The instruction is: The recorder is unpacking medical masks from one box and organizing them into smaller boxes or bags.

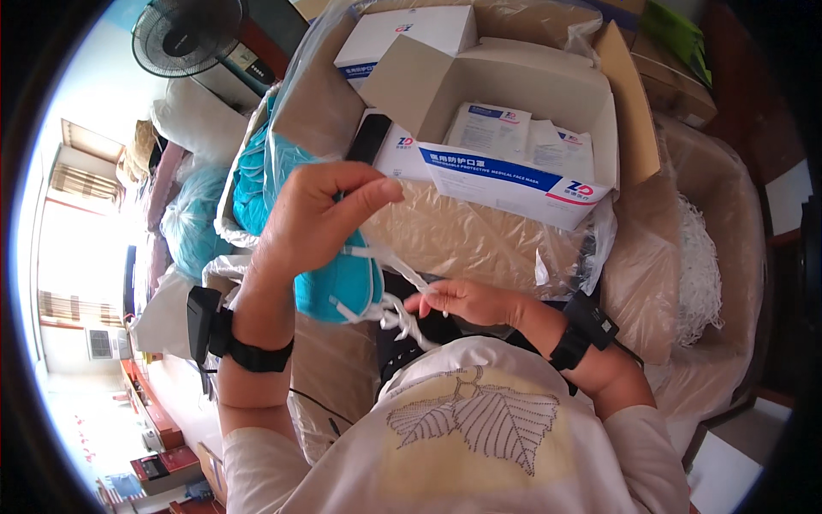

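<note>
A teal cup-shaped face mask (pixel 332 289) with a white edge hangs under my left wrist, above my lap. White elastic straps (pixel 396 262) run from it toward the right. My right hand (pixel 479 301) has its thumb and fingers pinched on these straps, close to my shirt. Above the mask, my left hand (pixel 312 214) is raised with its fingers curled and the thumb near the index finger. Whatever it may hold is hidden behind the palm. Past it, an open white-and-blue carton (pixel 514 178) contains several flat white packets (pixel 488 128).
A plastic-lined bag of teal masks (pixel 250 180) stands at the left. Closed white cartons (pixel 411 36) lie behind the open one, over a plastic-covered box (pixel 479 236). White strands (pixel 702 274) fill a lined box at right. A fan (pixel 188 36) stands far left.
</note>
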`<action>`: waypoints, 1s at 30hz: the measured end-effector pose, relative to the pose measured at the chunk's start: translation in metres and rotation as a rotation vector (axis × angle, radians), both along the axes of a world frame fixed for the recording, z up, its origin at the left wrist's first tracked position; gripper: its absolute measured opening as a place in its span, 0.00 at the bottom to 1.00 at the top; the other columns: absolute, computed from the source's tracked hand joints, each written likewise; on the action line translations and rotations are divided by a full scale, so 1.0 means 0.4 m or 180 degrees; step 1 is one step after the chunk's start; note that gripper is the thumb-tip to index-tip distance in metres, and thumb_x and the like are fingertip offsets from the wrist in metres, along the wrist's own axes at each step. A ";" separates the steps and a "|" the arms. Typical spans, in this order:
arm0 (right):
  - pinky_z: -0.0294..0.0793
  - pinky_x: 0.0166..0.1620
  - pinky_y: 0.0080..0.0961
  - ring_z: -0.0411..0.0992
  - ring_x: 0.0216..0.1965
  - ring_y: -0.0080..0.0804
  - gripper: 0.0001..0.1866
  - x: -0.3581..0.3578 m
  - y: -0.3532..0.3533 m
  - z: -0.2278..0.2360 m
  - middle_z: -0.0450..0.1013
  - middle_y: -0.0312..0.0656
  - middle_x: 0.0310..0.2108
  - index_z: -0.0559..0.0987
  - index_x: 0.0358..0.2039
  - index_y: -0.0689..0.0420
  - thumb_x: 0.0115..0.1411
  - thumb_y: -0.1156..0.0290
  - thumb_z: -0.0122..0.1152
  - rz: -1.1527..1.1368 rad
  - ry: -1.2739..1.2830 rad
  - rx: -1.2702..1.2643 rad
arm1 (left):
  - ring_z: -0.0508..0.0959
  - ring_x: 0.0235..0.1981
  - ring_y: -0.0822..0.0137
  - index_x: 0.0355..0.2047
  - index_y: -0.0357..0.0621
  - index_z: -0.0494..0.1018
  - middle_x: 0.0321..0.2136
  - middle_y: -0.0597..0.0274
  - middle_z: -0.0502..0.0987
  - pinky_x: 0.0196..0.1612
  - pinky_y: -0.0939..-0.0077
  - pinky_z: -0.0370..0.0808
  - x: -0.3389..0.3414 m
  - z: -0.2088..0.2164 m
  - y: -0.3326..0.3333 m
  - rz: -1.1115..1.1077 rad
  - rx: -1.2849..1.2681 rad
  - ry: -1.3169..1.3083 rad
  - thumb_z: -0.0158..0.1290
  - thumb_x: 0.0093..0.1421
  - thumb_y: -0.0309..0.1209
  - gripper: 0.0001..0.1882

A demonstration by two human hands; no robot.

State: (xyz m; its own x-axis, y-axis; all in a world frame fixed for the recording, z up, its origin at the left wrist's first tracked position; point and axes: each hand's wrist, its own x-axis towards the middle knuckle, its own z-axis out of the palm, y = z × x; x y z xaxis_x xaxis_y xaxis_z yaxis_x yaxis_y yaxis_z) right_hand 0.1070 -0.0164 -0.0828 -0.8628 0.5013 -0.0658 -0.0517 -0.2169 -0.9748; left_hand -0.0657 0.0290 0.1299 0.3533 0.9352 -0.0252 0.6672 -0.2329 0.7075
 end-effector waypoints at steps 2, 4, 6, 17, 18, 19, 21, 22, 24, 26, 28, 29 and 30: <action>0.61 0.50 0.21 0.65 0.45 0.23 0.17 -0.015 -0.038 0.014 0.69 0.37 0.46 0.69 0.47 0.60 0.65 0.63 0.37 0.0325 0.0044 -0.0830 | 0.72 0.27 0.78 0.27 0.39 0.77 0.24 0.65 0.76 0.34 0.82 0.68 -0.009 -0.008 0.008 0.0039 0.0078 0.0149 0.50 0.58 0.36 0.13; 0.61 0.51 0.19 0.65 0.45 0.20 0.19 -0.037 -0.071 0.001 0.67 0.38 0.47 0.66 0.51 0.59 0.65 0.61 0.37 0.0240 0.0338 -0.1590 | 0.72 0.27 0.78 0.28 0.39 0.77 0.24 0.66 0.76 0.34 0.82 0.68 -0.023 -0.021 0.011 0.0004 0.0156 0.0132 0.50 0.58 0.36 0.13; 0.62 0.51 0.19 0.65 0.44 0.19 0.20 -0.061 -0.094 -0.030 0.66 0.39 0.48 0.66 0.51 0.60 0.65 0.61 0.37 -0.0076 0.0657 -0.2095 | 0.72 0.27 0.78 0.28 0.39 0.77 0.24 0.66 0.76 0.34 0.82 0.68 -0.037 -0.045 0.016 0.0112 0.0137 0.0078 0.50 0.58 0.37 0.13; 0.69 0.39 0.25 0.69 0.32 0.25 0.18 -0.053 -0.086 0.008 0.69 0.39 0.30 0.68 0.42 0.62 0.64 0.60 0.39 0.0294 0.0147 -0.2525 | 0.74 0.23 0.71 0.28 0.41 0.77 0.20 0.60 0.75 0.28 0.79 0.69 -0.125 -0.075 0.038 0.0483 0.0399 0.0936 0.53 0.54 0.38 0.12; 0.70 0.36 0.24 0.69 0.28 0.24 0.18 -0.044 -0.087 -0.001 0.68 0.37 0.26 0.69 0.39 0.62 0.64 0.60 0.40 0.0276 0.0077 -0.2402 | 0.75 0.22 0.66 0.27 0.43 0.77 0.20 0.58 0.75 0.27 0.76 0.70 -0.151 -0.087 0.034 0.0509 0.0483 0.1140 0.54 0.53 0.39 0.12; 0.68 0.30 0.20 0.63 0.20 0.20 0.16 -0.035 -0.087 0.009 0.62 0.32 0.19 0.69 0.33 0.61 0.63 0.60 0.42 0.0073 0.0074 -0.2508 | 0.75 0.22 0.62 0.27 0.45 0.77 0.19 0.56 0.75 0.26 0.74 0.71 -0.173 -0.104 0.029 0.0538 0.0569 0.1337 0.55 0.51 0.41 0.13; 0.67 0.29 0.19 0.60 0.20 0.18 0.15 -0.014 -0.067 0.051 0.60 0.31 0.19 0.70 0.32 0.60 0.63 0.60 0.42 -0.0341 -0.0528 -0.1383 | 0.76 0.24 0.60 0.27 0.46 0.77 0.21 0.58 0.76 0.27 0.72 0.72 -0.205 -0.140 0.002 0.0491 0.0590 0.1525 0.54 0.51 0.40 0.11; 0.67 0.28 0.18 0.59 0.20 0.17 0.15 -0.004 -0.051 0.071 0.59 0.30 0.19 0.70 0.31 0.60 0.63 0.61 0.42 -0.0548 -0.0817 -0.0809 | 0.76 0.25 0.59 0.26 0.47 0.77 0.22 0.58 0.76 0.28 0.71 0.72 -0.215 -0.163 -0.012 0.0461 0.0606 0.1619 0.54 0.51 0.40 0.11; 0.67 0.28 0.27 0.67 0.22 0.32 0.13 0.008 -0.033 0.084 0.67 0.40 0.20 0.71 0.31 0.60 0.62 0.63 0.45 -0.0703 -0.1127 0.0428 | 0.76 0.27 0.59 0.32 0.51 0.77 0.28 0.61 0.76 0.30 0.69 0.73 -0.204 -0.207 -0.042 0.0246 0.0540 0.1448 0.54 0.50 0.40 0.11; 0.67 0.30 0.36 0.70 0.26 0.46 0.12 0.012 -0.028 0.078 0.70 0.48 0.23 0.71 0.31 0.60 0.60 0.63 0.46 -0.0914 -0.1102 0.1444 | 0.75 0.37 0.59 0.44 0.55 0.71 0.41 0.62 0.73 0.36 0.70 0.74 -0.142 -0.236 -0.071 -0.0366 0.0684 0.1100 0.56 0.48 0.42 0.21; 0.67 0.31 0.42 0.68 0.30 0.55 0.09 0.008 -0.021 0.123 0.71 0.53 0.26 0.70 0.30 0.60 0.57 0.67 0.48 -0.0728 -0.1229 0.1525 | 0.74 0.42 0.57 0.51 0.56 0.66 0.46 0.59 0.70 0.41 0.68 0.72 -0.063 -0.251 -0.109 -0.0780 0.0249 0.0426 0.58 0.46 0.42 0.29; 0.67 0.31 0.42 0.69 0.30 0.54 0.09 0.009 -0.020 0.131 0.71 0.53 0.25 0.70 0.29 0.61 0.57 0.67 0.48 -0.0725 -0.1214 0.1660 | 0.73 0.42 0.56 0.55 0.55 0.59 0.44 0.54 0.71 0.41 0.67 0.71 -0.032 -0.263 -0.121 -0.0985 -0.0064 0.0175 0.59 0.46 0.38 0.35; 0.67 0.31 0.42 0.69 0.29 0.54 0.09 0.011 -0.018 0.138 0.71 0.53 0.25 0.69 0.28 0.61 0.57 0.67 0.47 -0.0722 -0.1198 0.1792 | 0.73 0.41 0.55 0.57 0.55 0.57 0.43 0.53 0.71 0.41 0.67 0.71 -0.008 -0.277 -0.129 -0.0932 -0.0546 -0.0051 0.59 0.47 0.37 0.37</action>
